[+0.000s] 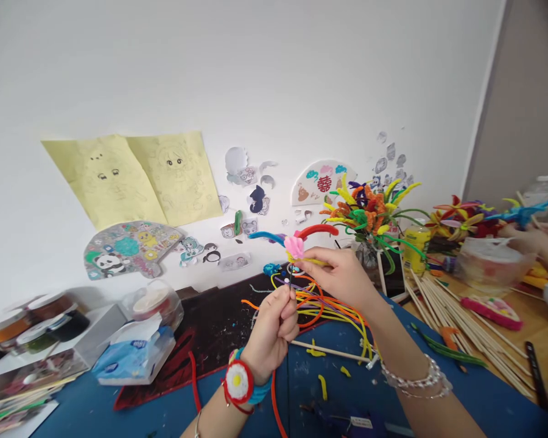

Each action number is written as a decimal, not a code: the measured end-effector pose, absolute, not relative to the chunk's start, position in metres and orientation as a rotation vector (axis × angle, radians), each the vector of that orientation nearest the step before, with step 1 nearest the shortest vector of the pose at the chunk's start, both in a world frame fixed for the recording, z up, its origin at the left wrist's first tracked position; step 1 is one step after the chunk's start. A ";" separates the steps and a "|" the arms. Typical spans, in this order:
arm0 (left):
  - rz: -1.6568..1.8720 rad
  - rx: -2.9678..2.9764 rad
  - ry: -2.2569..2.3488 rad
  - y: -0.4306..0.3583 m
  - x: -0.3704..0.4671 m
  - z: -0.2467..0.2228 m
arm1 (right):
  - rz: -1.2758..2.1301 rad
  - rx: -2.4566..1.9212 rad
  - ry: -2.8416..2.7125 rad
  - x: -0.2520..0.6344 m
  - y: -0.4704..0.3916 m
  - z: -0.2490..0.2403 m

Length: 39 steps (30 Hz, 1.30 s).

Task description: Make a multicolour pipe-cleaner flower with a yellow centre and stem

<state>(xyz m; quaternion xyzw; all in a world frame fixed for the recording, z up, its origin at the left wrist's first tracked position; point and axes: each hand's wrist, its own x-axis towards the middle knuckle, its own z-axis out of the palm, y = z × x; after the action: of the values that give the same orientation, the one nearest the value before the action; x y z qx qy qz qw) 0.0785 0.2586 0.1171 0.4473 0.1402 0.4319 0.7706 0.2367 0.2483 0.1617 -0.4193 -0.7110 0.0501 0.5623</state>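
Observation:
A pipe-cleaner flower [294, 246] with a pink centre is held up in front of me, above the table. A blue arm [267, 236] sticks out to its left and a red arm [320, 229] curves to its right. My left hand [276, 319] is closed round the thin dark stem below the bloom. Just under the pink part, the fingers of my right hand [340, 274] pinch the base, where a yellow strip shows; the fingertips partly hide it. Loose orange and yellow pipe cleaners [342, 313] lie behind and beneath my hands.
A vase of pipe-cleaner flowers [369, 213] stands behind my right hand. Wooden sticks [466, 322] lie to the right, near another person's hand [536, 243]. Tissues [134, 353] and paint jars [50, 307] are at left. A blue glue gun [356, 423] lies at the front edge.

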 end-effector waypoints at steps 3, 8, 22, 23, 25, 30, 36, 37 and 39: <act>1.055 0.999 0.334 0.258 0.080 0.118 | -0.308 -0.998 -1.661 0.232 0.250 0.156; 1.143 1.028 0.373 0.256 0.080 0.119 | -0.550 -0.882 -1.545 0.227 0.255 0.151; 0.681 0.862 0.018 0.266 0.070 0.109 | 0.684 -0.529 -1.388 0.203 0.270 0.142; 0.645 0.869 0.003 0.268 0.070 0.106 | 0.752 -0.498 -1.402 0.203 0.269 0.141; 0.574 0.880 -0.027 0.267 0.069 0.102 | 0.874 -0.445 -1.423 0.203 0.267 0.140; 0.505 0.909 -0.056 0.262 0.070 0.100 | 1.074 -0.359 -1.447 0.206 0.263 0.138; 0.593 0.981 0.000 0.263 0.068 0.110 | 1.145 -0.313 -1.382 0.207 0.256 0.151; 0.629 0.995 0.018 0.262 0.068 0.113 | 1.145 -0.314 -1.357 0.207 0.255 0.153; 0.732 1.049 0.071 0.260 0.068 0.119 | 1.138 -0.320 -1.304 0.206 0.254 0.156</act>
<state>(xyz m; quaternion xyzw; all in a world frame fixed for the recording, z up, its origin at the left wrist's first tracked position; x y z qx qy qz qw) 0.0682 0.2599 0.1195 0.4895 0.0333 0.3413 0.8017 0.2064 0.2536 0.1561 -0.1401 -0.5711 0.4984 0.6371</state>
